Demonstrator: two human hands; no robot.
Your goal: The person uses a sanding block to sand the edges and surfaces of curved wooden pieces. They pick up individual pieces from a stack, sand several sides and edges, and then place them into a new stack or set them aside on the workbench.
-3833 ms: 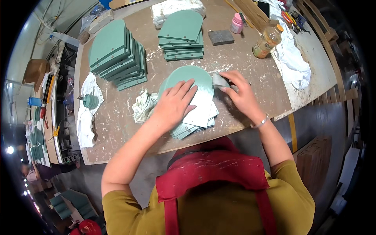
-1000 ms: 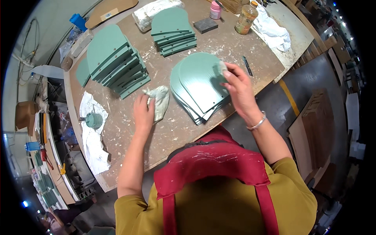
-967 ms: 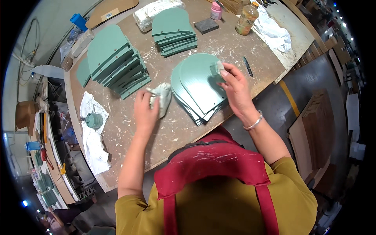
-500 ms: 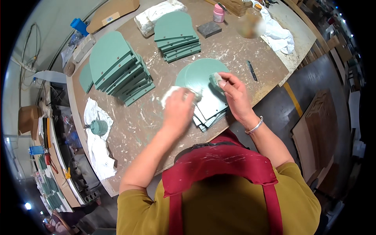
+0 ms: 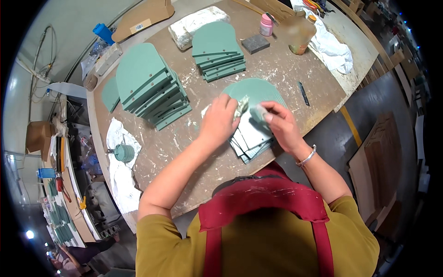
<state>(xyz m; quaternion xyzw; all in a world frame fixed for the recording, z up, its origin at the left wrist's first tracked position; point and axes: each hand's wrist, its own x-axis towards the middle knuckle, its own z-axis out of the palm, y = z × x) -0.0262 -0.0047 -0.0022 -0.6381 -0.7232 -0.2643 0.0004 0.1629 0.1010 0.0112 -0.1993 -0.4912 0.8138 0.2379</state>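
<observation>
My left hand [image 5: 218, 119] is closed on a crumpled white cloth [image 5: 241, 107] with green stains, held over a low stack of rounded green panels [image 5: 256, 87]. Between the thumb and fingers of my right hand [image 5: 284, 126] is a small greenish pad [image 5: 258, 114], blurred, just above the same stack. Whether the pad touches the top panel I cannot tell. The front of that panel shines white with reflected light. Two taller stacks of green panels stand farther off, a left one [image 5: 140, 74] and a middle one [image 5: 214, 39].
On the brown worktable [image 5: 161, 157] lie a grey block [image 5: 255, 44], a dark knife-like tool [image 5: 303, 93] and a white-wrapped bundle [image 5: 196, 25]. A pink bottle [image 5: 266, 25] and a jar [image 5: 300, 45] stand at the back. At left, a green round container [image 5: 123, 153] sits on white cloth [image 5: 121, 184].
The whole view has shifted slightly. My left hand has moved farther over the panel stack with the cloth. My right hand has tilted the pad down a little toward the panels.
</observation>
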